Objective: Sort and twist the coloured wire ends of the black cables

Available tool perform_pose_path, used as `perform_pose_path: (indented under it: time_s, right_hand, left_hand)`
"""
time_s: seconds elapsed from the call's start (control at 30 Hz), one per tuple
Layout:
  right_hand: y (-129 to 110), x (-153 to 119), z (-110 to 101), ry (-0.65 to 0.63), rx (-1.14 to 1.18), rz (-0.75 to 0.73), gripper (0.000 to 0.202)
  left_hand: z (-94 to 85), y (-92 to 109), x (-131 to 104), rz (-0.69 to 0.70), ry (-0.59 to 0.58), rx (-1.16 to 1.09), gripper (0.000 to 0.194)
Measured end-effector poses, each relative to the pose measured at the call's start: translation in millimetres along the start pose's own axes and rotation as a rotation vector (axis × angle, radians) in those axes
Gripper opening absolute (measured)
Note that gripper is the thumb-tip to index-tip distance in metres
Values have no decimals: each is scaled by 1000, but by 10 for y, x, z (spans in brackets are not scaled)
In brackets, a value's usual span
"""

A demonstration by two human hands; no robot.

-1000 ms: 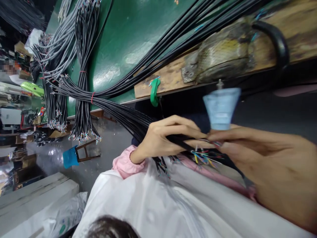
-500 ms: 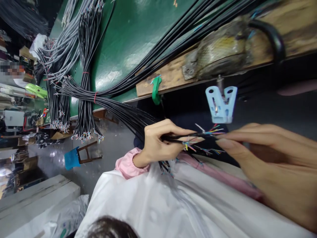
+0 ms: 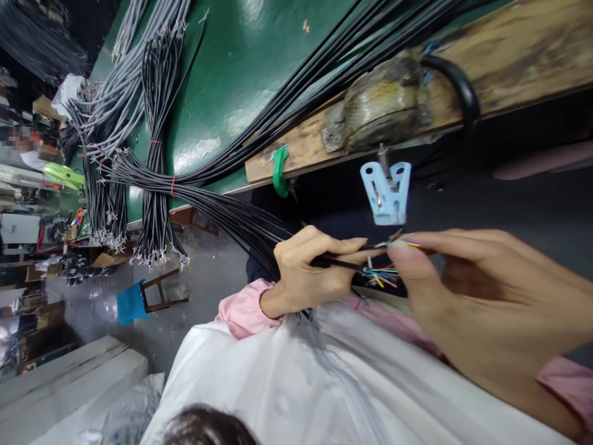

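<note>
My left hand [image 3: 315, 267] is closed round several black cables [image 3: 241, 225] that run from the bench edge to my lap. Past its fingers, one cable end fans out into thin coloured wires [image 3: 382, 273]. My right hand [image 3: 482, 290] pinches the wire ends of another cable between thumb and forefinger, and a yellow tip shows beyond the thumb. Other stripped ends hang below my left hand, partly hidden. Just above the pinching fingers, a light blue plastic clip [image 3: 388, 194] hangs from the wooden board.
A wooden board [image 3: 509, 68] lies along the green table [image 3: 222, 80], bearing a taped lump [image 3: 384, 108] and a green hook [image 3: 279, 172]. Tied bundles of black cable [image 3: 157, 123] and grey cables [image 3: 123, 86] lie at left. A blue stool [image 3: 132, 303] stands on the floor.
My right hand has moved left, nearer my left hand, and its thumb and forefinger now press over the wire ends. The coloured wires at the lower cable end are more gathered. The view has shifted slightly.
</note>
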State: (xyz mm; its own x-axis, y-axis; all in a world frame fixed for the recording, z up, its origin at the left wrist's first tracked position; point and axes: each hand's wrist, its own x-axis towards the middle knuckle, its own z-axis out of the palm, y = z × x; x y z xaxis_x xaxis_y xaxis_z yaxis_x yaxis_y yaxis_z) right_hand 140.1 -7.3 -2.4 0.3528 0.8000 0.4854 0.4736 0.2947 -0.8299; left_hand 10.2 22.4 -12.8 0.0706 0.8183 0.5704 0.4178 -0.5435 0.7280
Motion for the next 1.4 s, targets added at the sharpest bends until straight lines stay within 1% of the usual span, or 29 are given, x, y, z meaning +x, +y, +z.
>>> perform_pose_path:
  time_s: [0.03, 0.07, 0.1, 0.2, 0.23, 0.27, 0.3, 0.33, 0.4, 0.47, 0.5, 0.53, 0.6, 0.63, 0.67, 0.7, 0.73, 0.8, 0.83, 0.87, 0.93, 1.0, 1.03, 1.1, 1.17, 1.23, 1.3, 1.33, 1.4]
  right_hand:
    - [2, 9, -17, -16, 10, 15, 15]
    - [7, 21, -42, -54, 35, 30, 16]
    - [15, 36, -71, -102, 77, 45, 16]
    - [46, 92, -154, -260, 264, 115, 16]
    - [56, 109, -169, -299, 338, 149, 15]
    - [66, 124, -172, -316, 414, 181, 15]
    - [74, 134, -165, -331, 486, 220, 16]
    - [81, 137, -147, -345, 551, 264, 18]
    - [87, 126, -90, -350, 648, 343, 23]
    - [84, 94, -25, -355, 715, 426, 24]
    - [81, 73, 3, -350, 749, 467, 25]
    - [77, 52, 27, -344, 785, 502, 26]
    - [69, 15, 56, -312, 805, 534, 28]
    - [66, 4, 64, -277, 761, 516, 26]
    - [63, -2, 70, -234, 679, 460, 24]
    - [62, -2, 76, -183, 568, 378, 20]
    - [60, 1, 84, -137, 451, 284, 17]
    - [60, 11, 109, -80, 294, 92, 18]
    - [61, 11, 128, -81, 272, 41, 19]
    - [62, 5, 149, -95, 280, 36, 19]
    - [67, -28, 192, -168, 339, 150, 16]
    - [74, -76, 230, -250, 415, 322, 13]
    - [76, -98, 243, -282, 461, 385, 11]
    - [70, -123, 256, -316, 547, 451, 11]
    - [48, -116, 253, -305, 550, 443, 11]
    - [18, -89, 241, -232, 459, 360, 10]
    - [0, -69, 232, -151, 366, 261, 13]
    - [2, -68, 230, -128, 349, 237, 14]
    - [24, -85, 232, -152, 392, 279, 12]
  left_hand:
    - [-31, -14, 22, -31, -61, -19, 30]
    - [-77, -27, 61, -67, -158, -52, 29]
    - [-134, -38, 117, -107, -281, -96, 29]
    - [-307, -43, 358, -216, -758, -252, 24]
    - [-344, -38, 443, -213, -911, -298, 22]
    - [-367, -31, 517, -219, -1011, -308, 22]
    - [-375, -24, 576, -220, -1069, -304, 21]
    - [-371, -16, 615, -223, -1100, -284, 20]
    - [-347, 1, 627, -218, -1094, -209, 22]
    - [-322, 26, 554, -177, -1027, -133, 31]
    - [-311, 44, 491, -135, -966, -106, 36]
    - [-300, 66, 415, -81, -881, -85, 39]
    - [-278, 124, 247, 17, -659, -41, 40]
    - [-267, 158, 167, 44, -536, -14, 39]
    - [-259, 191, 97, 24, -450, 21, 38]
    - [-256, 220, 42, -28, -404, 50, 39]
    - [-258, 242, 4, -97, -387, 60, 41]
    - [-282, 252, -28, -281, -425, 22, 41]
    - [-299, 236, -29, -368, -461, -30, 41]
    - [-317, 207, -25, -437, -495, -96, 43]
    - [-346, 117, -18, -509, -550, -218, 55]
    - [-357, 12, -21, -486, -579, -281, 60]
    - [-358, -34, -25, -462, -587, -286, 57]
    - [-353, -100, -32, -425, -599, -269, 48]
    - [-351, -123, -32, -389, -608, -260, 42]
    - [-358, -114, -22, -391, -627, -244, 48]
    - [-372, -93, 0, -417, -649, -207, 56]
    - [-380, -84, 16, -415, -656, -185, 59]
    - [-396, -75, 56, -348, -653, -158, 60]
